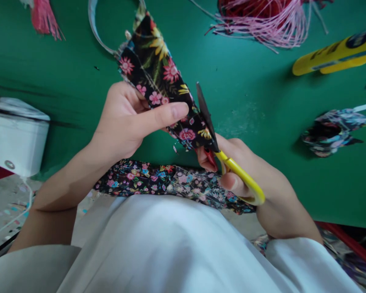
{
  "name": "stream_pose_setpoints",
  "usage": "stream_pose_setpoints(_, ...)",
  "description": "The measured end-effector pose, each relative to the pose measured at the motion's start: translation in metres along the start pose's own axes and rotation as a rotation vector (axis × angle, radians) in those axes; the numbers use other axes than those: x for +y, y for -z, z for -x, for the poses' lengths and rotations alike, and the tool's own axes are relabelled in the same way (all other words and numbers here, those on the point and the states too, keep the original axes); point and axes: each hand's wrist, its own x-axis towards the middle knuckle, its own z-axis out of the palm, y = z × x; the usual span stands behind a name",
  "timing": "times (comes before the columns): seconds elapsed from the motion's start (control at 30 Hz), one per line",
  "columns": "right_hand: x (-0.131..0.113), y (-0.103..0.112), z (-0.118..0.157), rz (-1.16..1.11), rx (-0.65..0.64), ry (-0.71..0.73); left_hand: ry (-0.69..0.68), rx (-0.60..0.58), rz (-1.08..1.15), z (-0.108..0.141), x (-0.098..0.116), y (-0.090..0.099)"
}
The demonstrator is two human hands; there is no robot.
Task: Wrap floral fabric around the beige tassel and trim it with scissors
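A black strip of fabric with colourful flowers (pixel 158 69) is pinched in my left hand (pixel 131 118), thumb on top and fingers beneath. My right hand (pixel 232 162) holds scissors with yellow and red handles (pixel 238 171). Their dark blades lie along the right edge of the strip, near its lower end; whether they close on the cloth cannot be made out. More flowered black fabric (pixel 158 179) lies along the table's near edge, below both hands. A pale band (pixel 94 26) loops out at the strip's upper end.
On the green table (pixel 256 97) are pink and red cords (pixel 268 24) at the top, a pink tassel (pixel 45 18) at top left, yellow bottles (pixel 332 53) and a rolled patterned cloth (pixel 329 130) at the right. A white box (pixel 21 138) with a cable is at the left.
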Motion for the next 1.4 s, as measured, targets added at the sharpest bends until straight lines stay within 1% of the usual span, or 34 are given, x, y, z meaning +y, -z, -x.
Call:
stream_pose_setpoints(0.1, 0.0039, 0.0001, 0.001, 0.006, -0.001, 0.031, -0.014, 0.043, -0.06, -0.0001, 0.0, 0.0008)
stream_pose_setpoints(0.27, 0.0074, 0.0, 0.0029, 0.039, 0.006, 0.027, 0.009, 0.052, -0.096, 0.0004, 0.0025, 0.0001)
stream_pose_setpoints(0.43, 0.0089, -0.0024, 0.0025, 0.023, 0.025, 0.039, 0.005, 0.03, -0.021, 0.0005, 0.003, -0.0021)
stream_pose_setpoints(0.57, 0.0095, -0.004, 0.0013, 0.01, 0.04, 0.046, 0.053, 0.024, 0.011, 0.0, 0.0024, -0.0021)
stream_pose_setpoints(0.67, 0.0082, -0.0042, 0.0007, 0.005, 0.067, 0.061, 0.053, 0.01, 0.018, -0.0007, 0.0031, -0.0018)
stream_pose_setpoints(0.8, 0.0044, -0.0034, -0.0004, -0.07, 0.069, 0.074, 0.064, 0.014, 0.058, -0.0014, 0.0044, -0.0025)
stream_pose_setpoints(0.9, 0.0016, -0.0028, -0.0005, -0.133, 0.071, 0.042, 0.057, 0.018, 0.05, -0.002, 0.004, -0.003)
stream_pose_setpoints(1.03, 0.0022, -0.0037, 0.0009, -0.149, 0.009, -0.003, 0.085, 0.032, 0.018, -0.0022, 0.0026, -0.0032)
stream_pose_setpoints(1.13, 0.0051, -0.0053, 0.0019, -0.253, -0.023, 0.004, 0.085, 0.02, 0.031, -0.0009, 0.0019, -0.003)
stream_pose_setpoints(1.2, 0.0059, -0.0057, 0.002, -0.308, -0.012, 0.013, 0.078, 0.015, 0.07, 0.0, 0.0018, -0.0029)
stream_pose_setpoints(1.3, 0.004, -0.0041, 0.0015, -0.263, -0.021, 0.008, 0.093, -0.001, 0.139, 0.0004, 0.0025, -0.003)
stream_pose_setpoints(1.4, 0.0012, -0.0012, 0.0008, -0.211, -0.044, 0.017, 0.106, -0.005, 0.14, -0.0006, 0.0036, -0.0028)
